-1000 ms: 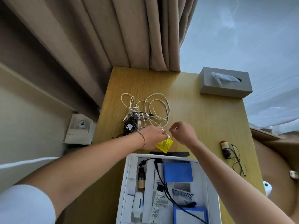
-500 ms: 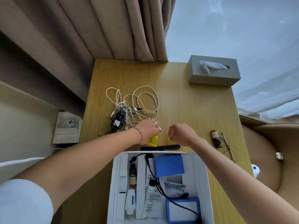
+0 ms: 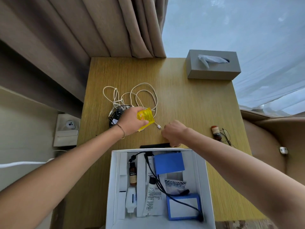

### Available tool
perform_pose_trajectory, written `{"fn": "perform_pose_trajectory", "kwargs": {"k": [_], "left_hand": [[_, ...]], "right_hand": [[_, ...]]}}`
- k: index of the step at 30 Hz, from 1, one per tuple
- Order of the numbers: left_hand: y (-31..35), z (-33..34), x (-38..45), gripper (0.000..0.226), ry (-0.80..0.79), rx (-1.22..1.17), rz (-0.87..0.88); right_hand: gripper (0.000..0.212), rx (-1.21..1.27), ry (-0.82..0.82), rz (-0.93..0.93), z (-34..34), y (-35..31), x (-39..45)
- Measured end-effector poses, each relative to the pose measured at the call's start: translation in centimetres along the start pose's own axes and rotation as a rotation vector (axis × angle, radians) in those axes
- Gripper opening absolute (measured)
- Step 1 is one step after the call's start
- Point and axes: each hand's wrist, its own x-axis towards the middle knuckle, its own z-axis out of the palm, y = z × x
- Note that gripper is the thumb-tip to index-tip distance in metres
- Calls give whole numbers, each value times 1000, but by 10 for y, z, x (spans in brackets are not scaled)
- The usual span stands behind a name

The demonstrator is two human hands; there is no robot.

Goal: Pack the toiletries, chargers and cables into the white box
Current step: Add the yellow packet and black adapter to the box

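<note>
Much is hard to read here. The right hand (image 3: 174, 133) is curled with its back to the camera near the middle of the bench (image 3: 189, 103); its fingertips are hidden, so whether it pinches anything cannot be told. It sits just beside the plug end of the white cable (image 3: 143, 95), and covers the right end of a black comb-like strip (image 3: 154, 145) lying along the far wall of the white box (image 3: 202, 179); what that strip is stays unclear. The left hand (image 3: 132, 121) grips a yellow sachet (image 3: 145, 116), blurred, its print unreadable, held above the tangle of white cable loops. That hand and wrist hide most of a black charger (image 3: 115, 115) lying among the loops toward the bench's left edge.

The white box stands at the near edge of the bench, its near side cut off by the frame. In its left slot lie a small brown bottle (image 3: 132, 176) and, nearer, a white bottle (image 3: 131, 201). The middle slot holds a white tube (image 3: 151, 197) with a black cap. To the right lie two blue boxes (image 3: 169, 162), one far, one near, with a patterned sachet (image 3: 175, 185) between them. A black cable (image 3: 158, 180) runs across these from the far wall to the near right corner.

Toward the right edge lie another brown bottle (image 3: 215, 132) and thin-rimmed glasses (image 3: 226, 135), touching or nearly so. A grey tissue box (image 3: 212, 70) occupies the far right corner.
</note>
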Motion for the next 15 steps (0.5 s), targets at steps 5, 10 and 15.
{"fn": "perform_pose_trajectory", "kwargs": {"k": [5, 10, 15], "left_hand": [[14, -25, -20, 13, 97, -232, -49], [20, -31, -41, 7, 123, -315, -41], [22, -24, -57, 11, 174, -402, -74]], "right_hand": [[42, 93, 91, 54, 6, 10, 8], [34, 179, 104, 116, 12, 19, 10], [18, 159, 72, 116, 18, 14, 16]]}}
